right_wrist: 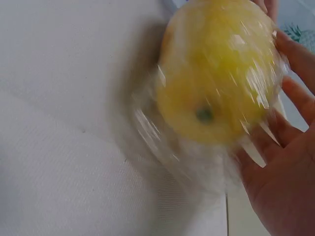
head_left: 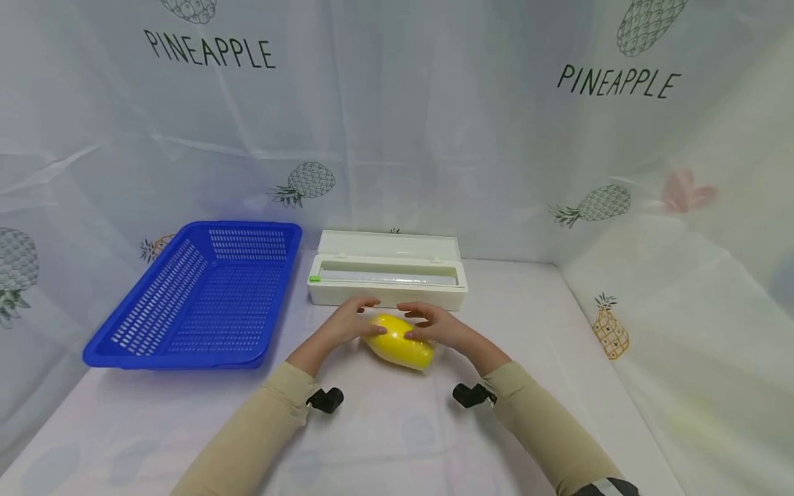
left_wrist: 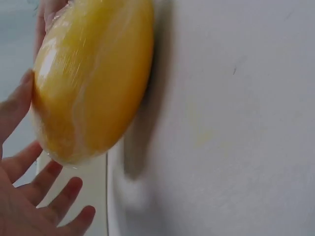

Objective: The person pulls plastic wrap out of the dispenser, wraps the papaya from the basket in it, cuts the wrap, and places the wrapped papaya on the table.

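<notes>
A yellow melon (head_left: pixel 403 348), oval and covered in clear cling film, is held between both hands over the table. My left hand (head_left: pixel 349 322) grips its left end, thumb on the near side; the left wrist view shows the other fingers (left_wrist: pixel 74 189) spread around that end. At the opposite end, my right hand (head_left: pixel 442 325) holds the melon with thumb and fingers. Loose film (right_wrist: pixel 197 162) hangs off this end in the right wrist view, beside a small green spot. Whether the melon's underside touches the table cannot be told.
Just behind the hands stands a white cling film dispenser (head_left: pixel 387 295), its lid raised and a roll inside. A blue perforated basket (head_left: pixel 263 359) sits at the left. A pineapple-print sheet (head_left: pixel 434 138) hangs along the back and right side.
</notes>
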A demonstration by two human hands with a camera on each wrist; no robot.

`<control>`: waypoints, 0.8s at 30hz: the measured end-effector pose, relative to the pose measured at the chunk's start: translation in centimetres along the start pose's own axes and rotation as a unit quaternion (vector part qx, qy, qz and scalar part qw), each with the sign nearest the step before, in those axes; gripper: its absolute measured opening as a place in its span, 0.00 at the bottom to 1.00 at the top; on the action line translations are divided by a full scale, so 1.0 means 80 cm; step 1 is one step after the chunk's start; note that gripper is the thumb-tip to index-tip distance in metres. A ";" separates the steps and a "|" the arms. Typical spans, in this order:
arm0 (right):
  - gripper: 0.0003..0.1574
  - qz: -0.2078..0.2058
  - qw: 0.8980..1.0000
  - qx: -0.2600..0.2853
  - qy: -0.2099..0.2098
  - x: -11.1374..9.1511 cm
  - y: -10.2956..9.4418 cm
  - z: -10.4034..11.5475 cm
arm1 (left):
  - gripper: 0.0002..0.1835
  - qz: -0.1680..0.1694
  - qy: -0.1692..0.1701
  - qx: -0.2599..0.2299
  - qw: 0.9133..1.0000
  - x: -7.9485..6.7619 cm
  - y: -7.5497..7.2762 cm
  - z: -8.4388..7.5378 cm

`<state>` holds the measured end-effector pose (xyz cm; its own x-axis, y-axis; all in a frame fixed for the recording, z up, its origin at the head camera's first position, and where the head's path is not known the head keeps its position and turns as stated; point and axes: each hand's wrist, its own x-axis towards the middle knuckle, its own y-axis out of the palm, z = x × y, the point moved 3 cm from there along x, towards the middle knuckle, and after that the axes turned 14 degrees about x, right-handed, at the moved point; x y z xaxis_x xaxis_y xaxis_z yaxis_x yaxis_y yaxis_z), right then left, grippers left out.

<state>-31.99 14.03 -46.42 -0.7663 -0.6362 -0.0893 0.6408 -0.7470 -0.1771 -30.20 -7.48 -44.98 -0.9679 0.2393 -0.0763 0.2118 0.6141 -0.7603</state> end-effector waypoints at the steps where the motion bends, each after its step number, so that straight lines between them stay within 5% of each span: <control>1: 0.42 0.006 1.000 -0.001 0.001 -0.001 0.002 0.000 | 0.34 0.002 -0.004 -0.006 1.000 -0.001 0.002 0.000; 8: 0.62 0.005 1.000 -0.004 -0.003 0.001 0.011 0.003 | 0.28 -0.002 0.003 -0.067 0.998 0.000 0.015 -0.006; 20: 0.49 -0.015 0.998 0.053 -0.009 -0.006 0.012 -0.019 | 0.26 -0.002 0.035 -0.090 0.995 -0.007 0.039 -0.015; 24: 0.48 -0.024 0.997 0.069 0.000 -0.010 0.015 -0.024 | 0.26 -0.006 0.018 -0.104 0.994 -0.009 0.045 -0.017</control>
<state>-30.72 14.02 -48.41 -0.7958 -0.5997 -0.0840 0.6043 -0.7955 -0.0454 -28.60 -4.43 -46.82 -0.9659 0.2555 -0.0423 0.2275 0.7589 -0.6102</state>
